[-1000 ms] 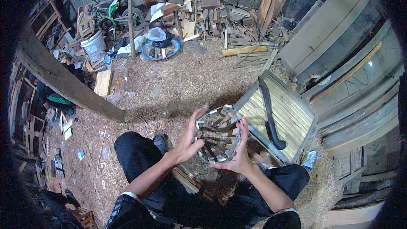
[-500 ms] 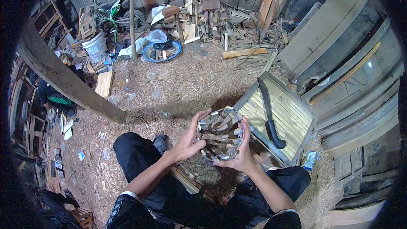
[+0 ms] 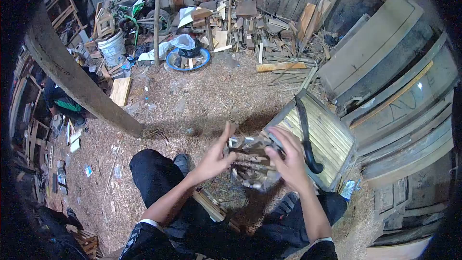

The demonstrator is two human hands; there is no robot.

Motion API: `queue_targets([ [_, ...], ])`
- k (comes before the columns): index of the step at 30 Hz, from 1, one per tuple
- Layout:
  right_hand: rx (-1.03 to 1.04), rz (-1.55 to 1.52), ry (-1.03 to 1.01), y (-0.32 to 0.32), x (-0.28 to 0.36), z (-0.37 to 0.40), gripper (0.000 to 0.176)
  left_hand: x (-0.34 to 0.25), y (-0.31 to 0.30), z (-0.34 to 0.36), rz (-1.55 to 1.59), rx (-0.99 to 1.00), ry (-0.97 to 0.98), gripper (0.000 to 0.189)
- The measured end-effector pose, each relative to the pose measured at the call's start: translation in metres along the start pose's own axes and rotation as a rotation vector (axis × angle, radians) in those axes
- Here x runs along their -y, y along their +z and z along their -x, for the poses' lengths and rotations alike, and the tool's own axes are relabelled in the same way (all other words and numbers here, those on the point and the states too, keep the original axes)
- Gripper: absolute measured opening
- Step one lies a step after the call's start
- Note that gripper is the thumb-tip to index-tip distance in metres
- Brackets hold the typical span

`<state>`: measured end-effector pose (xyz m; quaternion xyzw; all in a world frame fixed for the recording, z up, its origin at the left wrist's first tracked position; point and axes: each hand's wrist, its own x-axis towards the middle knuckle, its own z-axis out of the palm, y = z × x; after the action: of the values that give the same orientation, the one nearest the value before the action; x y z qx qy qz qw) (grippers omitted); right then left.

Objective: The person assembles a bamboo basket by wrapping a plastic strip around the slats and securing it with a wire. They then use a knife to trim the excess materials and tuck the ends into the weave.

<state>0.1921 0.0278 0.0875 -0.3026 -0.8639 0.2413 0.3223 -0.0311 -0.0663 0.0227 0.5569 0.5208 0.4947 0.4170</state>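
Note:
In front of my lap is a round bundle of wood pieces (image 3: 252,163), their cut ends showing; it is blurred by motion. My left hand (image 3: 214,159) cups its left side, thumb and fingers apart around the edge. My right hand (image 3: 288,161) bends over the upper right side, thumb and fingers on the rim. What binds the bundle cannot be made out. Just right of my right hand, a machete (image 3: 303,120) with a black handle lies across a pale slatted wooden panel (image 3: 332,139).
A wooden post (image 3: 82,77) leans at the left, with another person (image 3: 67,98) crouching behind it. At the back are a blue basin (image 3: 188,67), a white bucket (image 3: 111,48) and a scrap wood heap (image 3: 250,29). Boards (image 3: 373,43) lean along the right. Shavings cover the floor.
My right hand has moved from the bundle's lower right side up over its top right. My left hand's fingers have opened slightly. The bundle has shifted a little and blurred.

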Motion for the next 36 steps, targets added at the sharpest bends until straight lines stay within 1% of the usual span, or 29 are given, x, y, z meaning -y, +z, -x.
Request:
queue_targets([
  [1,-0.001,0.004,-0.002,0.001,0.001,-0.009,0.048,-0.003,0.002,0.0,0.002,0.0,0.004,0.093],
  [3,0.34,0.047,-0.032,0.002,0.004,-0.018,0.052,-0.008,0.006,0.001,-0.293,0.144,0.097,0.092],
  [4,0.3,0.097,-0.143,0.013,-0.003,-0.018,0.056,0.001,0.012,0.005,-0.243,0.106,0.17,0.091],
  [5,0.296,0.099,-0.148,0.013,-0.003,-0.019,0.056,0.004,0.012,0.004,-0.247,0.104,0.175,0.091],
  [7,0.419,0.057,-0.081,0.014,0.0,-0.021,0.059,0.0,0.01,0.003,-0.211,0.027,0.071,0.09],
  [8,0.471,0.06,-0.067,0.013,0.001,-0.023,0.063,-0.002,0.004,0.001,-0.281,0.073,0.062,0.092],
  [9,0.477,0.058,-0.071,0.014,0.003,-0.024,0.063,0.0,0.004,0.002,-0.28,0.067,0.058,0.092],
  [11,0.495,0.161,-0.106,0.014,0.007,-0.028,0.064,0.003,0.007,0.002,-0.203,0.096,0.088,0.095],
  [15,0.512,0.18,-0.135,0.01,0.011,-0.038,0.061,0.005,0.006,0.006,-0.15,0.176,0.094,0.102],
  [17,0.485,0.136,-0.235,0.018,0.001,-0.036,0.057,-0.006,0.007,0.008,-0.07,0.233,0.106,0.112],
  [19,0.465,0.136,-0.245,0.021,-0.001,-0.033,0.054,-0.015,0.006,0.004,-0.035,0.236,0.107,0.116],
  [20,0.425,0.175,-0.316,0.02,-0.001,-0.03,0.053,-0.017,0.006,0.005,0.009,0.25,0.104,0.12],
  [21,0.385,0.216,-0.381,0.018,0.001,-0.026,0.053,-0.014,0.008,0.006,0.012,0.256,0.095,0.12],
  [22,0.339,0.249,-0.391,0.016,0.006,-0.026,0.05,-0.012,0.009,0.006,0.022,0.261,0.089,0.122],
  [23,0.337,0.25,-0.384,0.017,0.004,-0.025,0.05,-0.01,0.01,0.005,0.029,0.266,0.085,0.124],
  [25,0.27,0.212,-0.245,0.02,0.005,-0.025,0.046,-0.011,0.014,0.004,-0.012,0.271,0.092,0.125],
  [26,0.303,0.212,-0.223,0.015,0.008,-0.025,0.035,-0.013,0.017,0.004,0.036,0.242,0.087,0.12],
  [27,0.302,0.212,-0.22,0.015,0.003,-0.023,0.035,-0.015,0.02,0.004,0.085,0.213,0.082,0.116],
  [28,0.347,0.216,-0.21,0.015,-0.005,-0.02,0.03,-0.017,0.023,0.007,0.086,0.215,0.081,0.116],
  [29,0.391,0.222,-0.202,0.015,-0.01,-0.019,0.025,-0.019,0.027,0.009,0.01,0.104,0.094,0.104],
  [30,0.389,0.228,-0.202,0.011,-0.01,-0.02,0.025,-0.019,0.031,0.01,-0.064,-0.007,0.109,0.093],
  [31,0.316,0.235,-0.153,0.007,-0.008,-0.021,0.021,-0.015,0.032,0.012,-0.06,-0.004,0.112,0.093],
  [32,0.244,0.24,-0.099,0.004,-0.008,-0.02,0.017,-0.008,0.032,0.015,-0.04,-0.05,0.062,0.081],
  [33,0.244,0.241,-0.09,0.005,-0.009,-0.018,0.017,-0.007,0.033,0.018,-0.022,-0.094,0.01,0.069],
  [34,0.238,0.221,-0.121,0.009,-0.01,-0.016,0.017,-0.009,0.045,0.02,0.136,-0.17,-0.003,0.057],
  [35,0.234,0.197,-0.154,0.013,-0.01,-0.015,0.017,-0.008,0.052,0.02,0.134,-0.169,-0.01,0.057],
  [36,0.3,0.209,-0.152,0.012,-0.007,-0.016,0.016,-0.007,0.058,0.021,0.247,-0.248,0.009,0.053],
])
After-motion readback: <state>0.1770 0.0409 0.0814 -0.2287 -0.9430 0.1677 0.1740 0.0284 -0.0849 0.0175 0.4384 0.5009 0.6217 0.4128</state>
